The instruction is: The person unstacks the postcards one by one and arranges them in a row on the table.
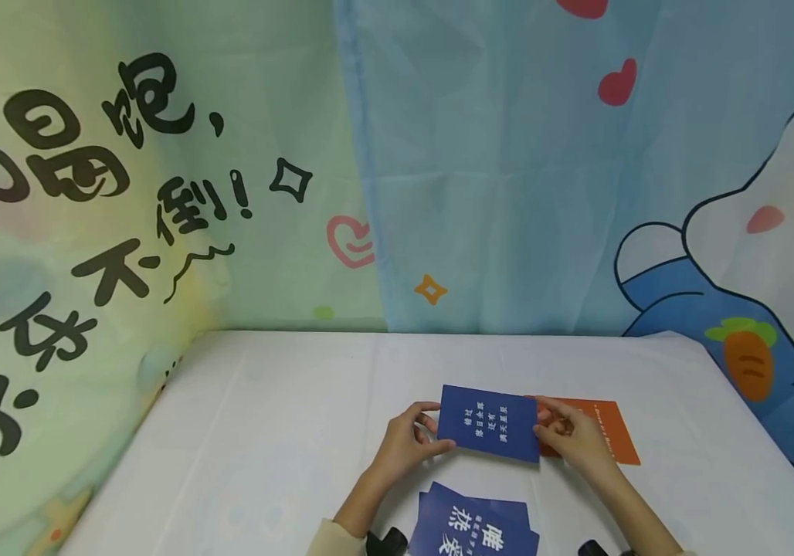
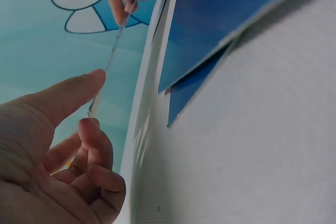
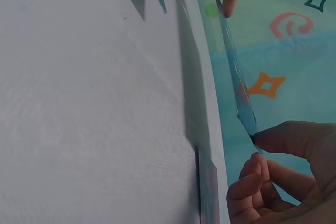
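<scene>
Both hands hold one blue card (image 1: 488,423) with white characters just above the white table (image 1: 265,432). My left hand (image 1: 407,442) pinches its left edge between thumb and fingers. My right hand (image 1: 571,434) pinches its right edge. In the left wrist view the blue card (image 2: 107,64) shows edge-on between my left thumb (image 2: 63,95) and fingers. The right wrist view also shows the blue card (image 3: 236,82) edge-on, pinched by my right fingers (image 3: 278,142). An orange card (image 1: 612,436) lies flat under my right hand. A small pile of blue cards (image 1: 476,525) lies near the table's front edge.
Printed cloth backdrops hang behind and to the left of the table: a green one with black characters (image 1: 91,193) and a blue one with a cartoon rabbit (image 1: 751,255). The pile of blue cards (image 2: 210,35) appears close by in the left wrist view.
</scene>
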Demonstrator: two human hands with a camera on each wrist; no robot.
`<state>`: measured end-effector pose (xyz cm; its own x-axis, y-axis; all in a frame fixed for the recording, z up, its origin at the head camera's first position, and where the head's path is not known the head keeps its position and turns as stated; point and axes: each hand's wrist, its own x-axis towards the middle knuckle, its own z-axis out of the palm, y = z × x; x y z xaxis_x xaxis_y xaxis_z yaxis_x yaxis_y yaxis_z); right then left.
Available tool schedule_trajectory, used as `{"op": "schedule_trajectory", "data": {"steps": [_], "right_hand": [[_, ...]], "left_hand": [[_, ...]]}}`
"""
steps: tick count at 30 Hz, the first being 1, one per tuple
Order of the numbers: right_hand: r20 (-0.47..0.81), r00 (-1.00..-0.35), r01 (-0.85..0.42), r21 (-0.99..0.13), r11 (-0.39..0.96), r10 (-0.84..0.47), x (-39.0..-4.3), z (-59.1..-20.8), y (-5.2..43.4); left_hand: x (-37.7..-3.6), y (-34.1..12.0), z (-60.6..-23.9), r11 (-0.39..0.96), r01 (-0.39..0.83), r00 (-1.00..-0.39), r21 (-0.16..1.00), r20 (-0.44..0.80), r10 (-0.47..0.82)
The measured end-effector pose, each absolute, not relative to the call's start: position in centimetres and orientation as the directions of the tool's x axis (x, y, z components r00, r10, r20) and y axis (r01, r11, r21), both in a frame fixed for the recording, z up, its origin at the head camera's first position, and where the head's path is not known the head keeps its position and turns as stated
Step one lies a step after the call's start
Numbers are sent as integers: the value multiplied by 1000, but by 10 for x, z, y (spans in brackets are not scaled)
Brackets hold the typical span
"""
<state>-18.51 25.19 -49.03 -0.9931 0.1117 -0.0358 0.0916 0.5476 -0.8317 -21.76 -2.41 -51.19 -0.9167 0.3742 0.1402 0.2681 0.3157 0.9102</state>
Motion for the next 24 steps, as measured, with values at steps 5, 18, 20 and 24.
{"op": "schedule_trajectory", "data": {"steps": [5,18,20,24], "right_hand": [[-44,-991,102,-859,502,126,-188,-492,249],[-34,-990,99,-859,503,138,-198,-506,242],[-34,-990,102,-852,514,140,-200,-507,242],[-36,-989,108,-846,523,147,-203,-510,240]], "left_hand": [[-220,-25,-514,296,270,-916,916,149,373],[-226,-32,-524,332,269,-917,904,136,374],[-228,-32,-526,342,275,-917,899,138,374],[-230,-32,-528,369,290,-911,883,136,389]]}}
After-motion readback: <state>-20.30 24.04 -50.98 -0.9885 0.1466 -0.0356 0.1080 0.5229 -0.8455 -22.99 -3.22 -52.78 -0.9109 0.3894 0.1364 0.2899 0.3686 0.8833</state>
